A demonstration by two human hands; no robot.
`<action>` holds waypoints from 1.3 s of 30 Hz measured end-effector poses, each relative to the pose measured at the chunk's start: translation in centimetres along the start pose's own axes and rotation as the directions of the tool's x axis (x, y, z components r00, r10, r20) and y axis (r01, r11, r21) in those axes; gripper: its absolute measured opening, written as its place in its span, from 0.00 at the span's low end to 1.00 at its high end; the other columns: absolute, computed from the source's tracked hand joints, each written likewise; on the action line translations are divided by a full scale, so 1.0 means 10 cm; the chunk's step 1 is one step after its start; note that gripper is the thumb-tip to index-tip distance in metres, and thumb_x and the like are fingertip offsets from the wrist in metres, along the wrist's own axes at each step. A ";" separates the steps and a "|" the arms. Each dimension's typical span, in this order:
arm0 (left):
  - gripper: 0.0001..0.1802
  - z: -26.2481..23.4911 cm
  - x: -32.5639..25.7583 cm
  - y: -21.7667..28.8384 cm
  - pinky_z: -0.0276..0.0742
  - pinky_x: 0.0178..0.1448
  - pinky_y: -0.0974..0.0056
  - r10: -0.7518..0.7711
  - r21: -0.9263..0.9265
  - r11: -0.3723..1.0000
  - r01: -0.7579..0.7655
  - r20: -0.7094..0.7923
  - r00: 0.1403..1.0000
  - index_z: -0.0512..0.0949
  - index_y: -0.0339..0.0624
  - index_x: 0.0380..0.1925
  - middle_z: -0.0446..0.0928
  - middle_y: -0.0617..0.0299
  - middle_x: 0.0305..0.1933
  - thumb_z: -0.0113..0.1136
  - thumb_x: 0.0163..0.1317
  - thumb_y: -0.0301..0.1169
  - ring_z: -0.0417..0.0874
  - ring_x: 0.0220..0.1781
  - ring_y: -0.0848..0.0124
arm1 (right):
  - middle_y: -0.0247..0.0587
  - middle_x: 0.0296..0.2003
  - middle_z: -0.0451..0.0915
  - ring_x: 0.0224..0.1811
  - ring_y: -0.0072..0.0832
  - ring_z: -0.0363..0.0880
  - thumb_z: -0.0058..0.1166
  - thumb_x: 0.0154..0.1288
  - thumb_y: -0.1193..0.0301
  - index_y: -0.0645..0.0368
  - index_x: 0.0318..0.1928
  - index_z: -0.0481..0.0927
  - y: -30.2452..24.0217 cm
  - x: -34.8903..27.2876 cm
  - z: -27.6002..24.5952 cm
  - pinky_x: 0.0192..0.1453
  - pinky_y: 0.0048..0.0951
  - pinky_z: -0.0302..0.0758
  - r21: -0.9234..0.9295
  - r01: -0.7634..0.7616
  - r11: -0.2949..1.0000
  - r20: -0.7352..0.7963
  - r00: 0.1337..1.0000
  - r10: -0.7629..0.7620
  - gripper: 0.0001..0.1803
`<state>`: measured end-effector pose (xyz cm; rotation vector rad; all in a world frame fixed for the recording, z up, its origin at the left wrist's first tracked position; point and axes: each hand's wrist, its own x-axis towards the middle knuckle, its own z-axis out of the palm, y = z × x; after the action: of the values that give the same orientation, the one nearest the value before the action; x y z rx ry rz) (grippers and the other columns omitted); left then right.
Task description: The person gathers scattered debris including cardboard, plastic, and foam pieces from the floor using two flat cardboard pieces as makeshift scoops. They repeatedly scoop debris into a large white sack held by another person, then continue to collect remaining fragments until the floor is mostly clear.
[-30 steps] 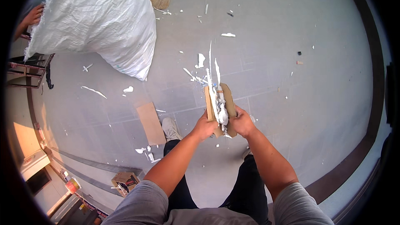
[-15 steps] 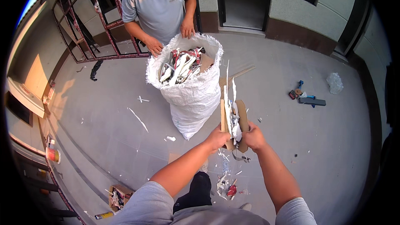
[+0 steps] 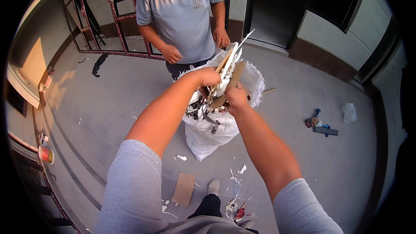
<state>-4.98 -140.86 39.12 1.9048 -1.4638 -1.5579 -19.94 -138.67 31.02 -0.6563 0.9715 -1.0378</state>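
A co-worker (image 3: 182,26) stands just beyond the white sack (image 3: 203,141). Over the sack's mouth tilts a folded piece of cardboard (image 3: 237,74), with the left hand (image 3: 209,77) gripping one side and the right hand (image 3: 237,97) the other. White strips (image 3: 226,78) lie in its fold, above the sack's scraps (image 3: 202,107).

The sack (image 3: 203,141) is white; at its mouth, the cardboard (image 3: 236,74) is brown, the scraps (image 3: 225,78) white. Beyond it, a pale grey shirt (image 3: 182,28), maroon frame (image 3: 117,18); before it, a tan sheet (image 3: 183,189).
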 end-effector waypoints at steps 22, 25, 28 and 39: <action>0.30 2.86 -2.83 -1.84 0.77 0.61 0.60 -0.134 -0.296 0.939 -0.176 -0.784 0.607 0.75 0.34 0.63 0.82 0.55 0.57 0.51 0.56 0.23 0.82 0.57 0.65 | 0.42 0.59 0.79 0.62 0.40 0.80 0.48 0.68 0.77 0.62 0.65 0.72 0.04 -1.36 -4.72 0.69 0.48 0.76 0.022 -0.206 0.978 -0.029 0.978 0.207 0.24; 0.34 4.34 -3.66 -2.87 0.77 0.64 0.58 -0.617 -0.653 0.753 0.078 -0.660 0.428 0.73 0.34 0.67 0.82 0.52 0.59 0.52 0.56 0.22 0.82 0.60 0.62 | 0.42 0.58 0.79 0.57 0.42 0.83 0.52 0.64 0.73 0.58 0.68 0.72 0.69 -2.18 -6.47 0.55 0.51 0.85 -0.208 -0.446 0.871 -0.374 0.859 0.351 0.29; 0.29 5.61 -4.40 -3.62 0.80 0.61 0.54 -0.823 -0.736 0.568 0.369 -0.506 0.257 0.75 0.32 0.62 0.84 0.42 0.55 0.55 0.59 0.28 0.85 0.57 0.52 | 0.48 0.60 0.77 0.56 0.47 0.85 0.50 0.62 0.73 0.60 0.71 0.68 0.97 -2.95 -7.66 0.51 0.57 0.87 -0.189 -0.736 0.650 -0.659 0.586 0.472 0.34; 0.21 6.58 -5.03 -5.70 0.79 0.60 0.44 -0.895 -0.566 0.427 0.705 -0.375 0.241 0.76 0.33 0.54 0.83 0.34 0.51 0.52 0.61 0.29 0.85 0.55 0.40 | 0.48 0.45 0.89 0.47 0.38 0.88 0.52 0.63 0.73 0.65 0.54 0.84 2.96 -2.02 -6.87 0.53 0.40 0.82 -0.960 -0.150 0.238 -0.064 0.940 0.335 0.20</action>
<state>-26.71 -50.31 1.18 2.7718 0.2089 -1.0075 -73.20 -109.20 -16.91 -1.5182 1.4925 0.0687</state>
